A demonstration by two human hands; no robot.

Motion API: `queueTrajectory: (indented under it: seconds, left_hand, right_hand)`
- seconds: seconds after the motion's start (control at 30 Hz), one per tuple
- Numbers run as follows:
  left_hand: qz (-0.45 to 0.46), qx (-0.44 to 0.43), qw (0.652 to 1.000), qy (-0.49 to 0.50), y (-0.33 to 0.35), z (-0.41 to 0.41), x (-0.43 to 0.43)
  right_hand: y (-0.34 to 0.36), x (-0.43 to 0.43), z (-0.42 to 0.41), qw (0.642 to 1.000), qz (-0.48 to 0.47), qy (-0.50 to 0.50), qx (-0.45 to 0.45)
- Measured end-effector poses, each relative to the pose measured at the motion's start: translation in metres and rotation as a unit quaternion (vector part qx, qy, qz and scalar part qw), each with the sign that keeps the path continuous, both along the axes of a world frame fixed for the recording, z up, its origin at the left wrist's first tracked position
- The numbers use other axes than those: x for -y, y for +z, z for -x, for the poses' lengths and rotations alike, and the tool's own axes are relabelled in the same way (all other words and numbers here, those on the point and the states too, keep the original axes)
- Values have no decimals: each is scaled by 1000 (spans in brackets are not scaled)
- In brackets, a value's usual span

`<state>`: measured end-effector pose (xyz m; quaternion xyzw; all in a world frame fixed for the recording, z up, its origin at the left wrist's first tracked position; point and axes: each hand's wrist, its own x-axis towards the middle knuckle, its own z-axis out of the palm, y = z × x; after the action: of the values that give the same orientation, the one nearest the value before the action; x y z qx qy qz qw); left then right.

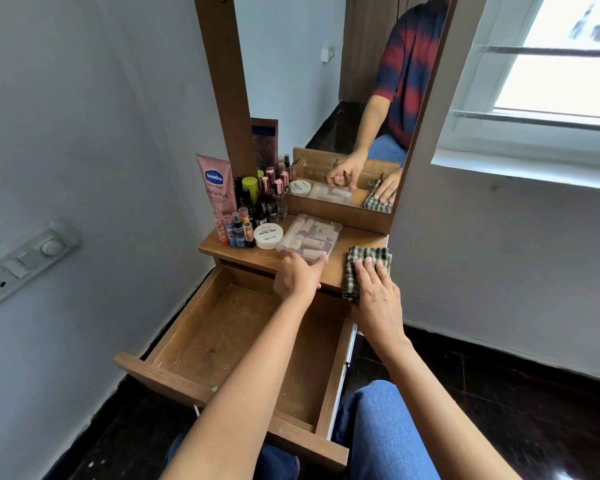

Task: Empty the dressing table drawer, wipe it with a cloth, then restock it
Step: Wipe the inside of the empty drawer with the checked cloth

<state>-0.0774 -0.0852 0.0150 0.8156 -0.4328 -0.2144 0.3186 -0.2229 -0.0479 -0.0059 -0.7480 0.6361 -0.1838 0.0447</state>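
Observation:
The wooden drawer (pixel 201 327) is pulled out wide and its dusty floor holds nothing. On the dressing table top (pixel 329 268) lies a clear plastic case (pixel 309 237) of small cosmetics; my left hand (pixel 297 277) grips its near edge with fingers and thumb. A checked green-and-white cloth (pixel 362 259) lies folded at the top's right end and hangs a little over the front edge. My right hand (pixel 378 292) rests flat on it with straight fingers.
A white nail-polish remover tub (pixel 268 236), several small bottles and lip balms (pixel 238 230) and a pink Vaseline tube (pixel 216 185) crowd the left of the top. The mirror (pixel 343 98) stands behind. A wall switch panel (pixel 25 261) is left, a window (pixel 555 64) right.

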Motion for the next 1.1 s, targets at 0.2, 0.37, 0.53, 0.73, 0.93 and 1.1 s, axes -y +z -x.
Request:
queueTrajectory:
  seconds: [0.2,0.37,0.53,0.73,0.93,1.1]
  left_hand:
    - [-24,18,999,-22,8,-1,2]
    - [21,-2,999,-31,8,-18,-21]
    - [76,26,996,-48,-4,-64,-73]
    - [69,157,981,-86,-28,-133,-122]
    - [33,175,970,-165,-48,-176,-137]
    - [29,146,976,-158,-51,-182,-134]
  right_hand:
    - [-6,1,-2,1000,18,-3,3]
    - [-2,4,1,1000,10,11,16]
    - [8,-22,-5,997,2,26,70]
    - [13,-77,-36,980,22,52,190]
    - [20,-57,-59,936,-169,-1,310]
    - [7,-39,-68,989,-138,50,26]
